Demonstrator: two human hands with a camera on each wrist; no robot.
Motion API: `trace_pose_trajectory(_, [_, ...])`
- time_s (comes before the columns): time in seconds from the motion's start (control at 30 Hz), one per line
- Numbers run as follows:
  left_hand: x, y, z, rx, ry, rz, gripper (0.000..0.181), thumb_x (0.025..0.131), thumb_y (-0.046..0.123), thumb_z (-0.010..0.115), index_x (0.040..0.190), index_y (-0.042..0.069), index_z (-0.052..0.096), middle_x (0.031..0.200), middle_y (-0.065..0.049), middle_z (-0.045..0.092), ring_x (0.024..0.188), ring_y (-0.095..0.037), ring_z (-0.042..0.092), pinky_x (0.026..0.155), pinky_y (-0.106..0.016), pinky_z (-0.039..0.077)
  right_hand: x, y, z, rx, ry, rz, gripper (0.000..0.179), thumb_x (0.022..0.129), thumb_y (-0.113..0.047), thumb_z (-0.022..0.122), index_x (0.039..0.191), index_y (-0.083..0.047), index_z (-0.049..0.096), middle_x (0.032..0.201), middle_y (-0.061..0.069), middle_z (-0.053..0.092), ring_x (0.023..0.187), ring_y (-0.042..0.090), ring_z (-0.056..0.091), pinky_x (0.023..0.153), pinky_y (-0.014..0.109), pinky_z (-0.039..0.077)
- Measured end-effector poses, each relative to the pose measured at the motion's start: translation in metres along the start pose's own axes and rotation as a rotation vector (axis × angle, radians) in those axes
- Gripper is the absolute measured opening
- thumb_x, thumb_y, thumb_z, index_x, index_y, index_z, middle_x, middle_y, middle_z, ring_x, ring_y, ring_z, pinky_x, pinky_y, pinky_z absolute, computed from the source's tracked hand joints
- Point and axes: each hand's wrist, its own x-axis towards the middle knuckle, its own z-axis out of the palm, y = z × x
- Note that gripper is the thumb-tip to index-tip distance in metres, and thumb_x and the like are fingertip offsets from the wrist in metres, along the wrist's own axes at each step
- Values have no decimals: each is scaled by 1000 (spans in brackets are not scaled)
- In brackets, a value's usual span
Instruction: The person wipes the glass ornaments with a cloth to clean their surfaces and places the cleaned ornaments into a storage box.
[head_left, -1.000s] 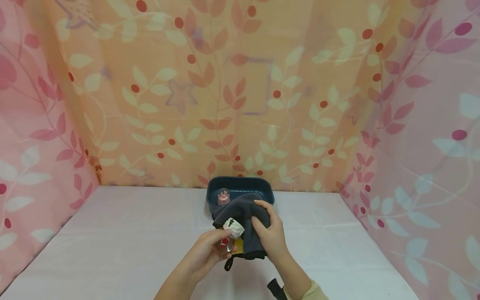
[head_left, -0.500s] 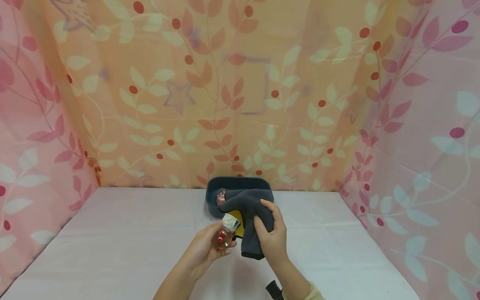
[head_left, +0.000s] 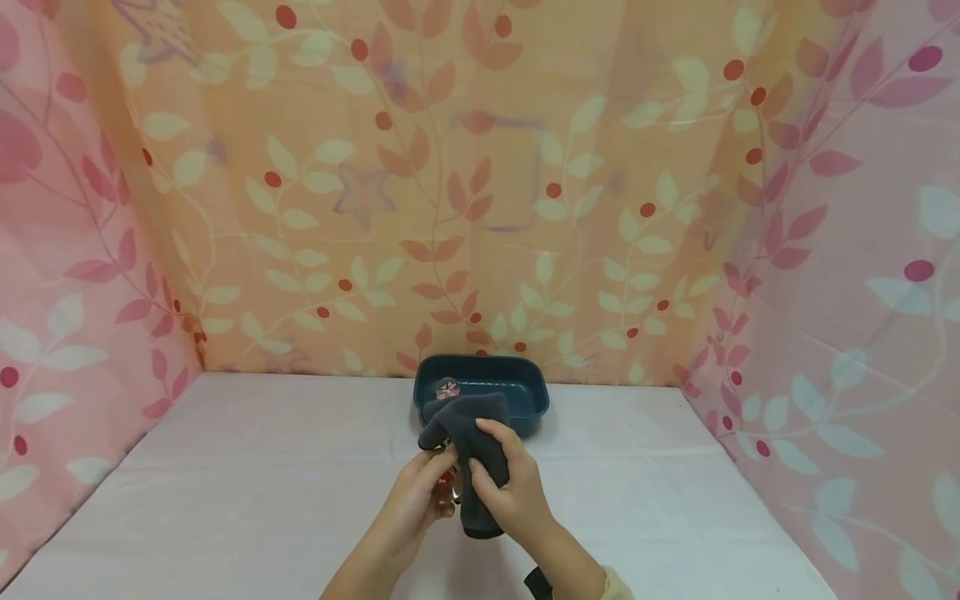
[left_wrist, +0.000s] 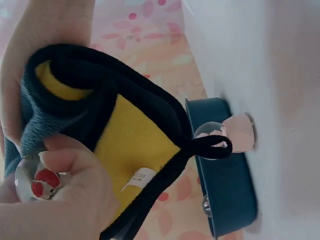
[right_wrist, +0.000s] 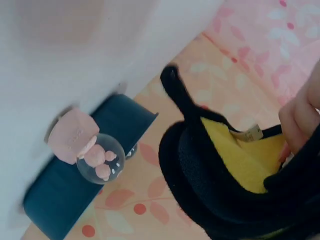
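My left hand [head_left: 416,496] grips a small snow globe [left_wrist: 44,181] with a red and white figure inside. A dark grey cloth [head_left: 483,467] is held by my right hand [head_left: 517,479] and lies against that globe. In the left wrist view, the cloth shows a yellow underside [left_wrist: 132,137], black trim, a white label and a hanging loop. The cloth covers much of the snow globe, including its white base, in the head view.
A dark blue basin [head_left: 528,400] stands at the back of the white table [head_left: 300,475]. Inside, at its left, is a small pinkish globe [head_left: 447,389]. Before the basin stands a pink-based snow globe [right_wrist: 75,135]. A patterned curtain [head_left: 450,208] rises behind.
Over the last second, both hands shifted slightly. The cloth opened away from the snow globe, showing its white base, then came back left over it.
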Motion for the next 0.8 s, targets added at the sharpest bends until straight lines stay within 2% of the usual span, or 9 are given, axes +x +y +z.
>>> trace_pose_trajectory(0.17, [0,1,-3,-83,-50,-9,28,97,24,56,107,1,45,80,0,52,68,-12,46,58,-23,37,3,0,-1,17,66,65,51,82,15,60,126,-8,53,112,17,63,82,13,61,62,30,54])
trace_pose_trajectory(0.3, [-1,1,-6,-120,-87,-37,24,97,25,54,103,3,50,78,0,52,67,-13,53,58,-22,39,5,1,-4,42,89,159,48,83,16,57,125,-9,55,116,17,61,87,13,59,66,30,53])
trace_pose_trajectory(0.43, [-2,1,-9,-123,-106,-67,28,98,33,53,103,5,58,78,0,61,64,-12,57,59,-22,41,7,2,-9,128,86,340,42,88,10,56,126,-8,55,121,16,56,92,18,59,72,29,54])
trace_pose_trajectory(0.53, [-2,1,-10,-110,-111,-63,34,99,37,52,108,6,60,80,0,68,65,-11,59,60,-23,42,7,3,-11,197,96,482,39,92,5,56,128,-8,53,124,17,53,97,22,59,77,28,53])
trace_pose_trajectory(0.6, [-2,0,-12,-115,-109,-57,39,99,39,51,114,5,58,84,-1,69,68,-13,58,61,-23,41,6,4,-12,225,109,543,39,93,3,56,130,-7,51,126,17,53,101,23,58,79,28,53])
trace_pose_trajectory(0.8, [0,-2,-19,-196,-100,-89,54,101,47,44,131,2,41,93,-6,65,74,-14,50,65,-23,38,7,4,-13,216,182,586,39,95,-1,55,133,-6,49,126,17,52,101,22,59,80,27,52])
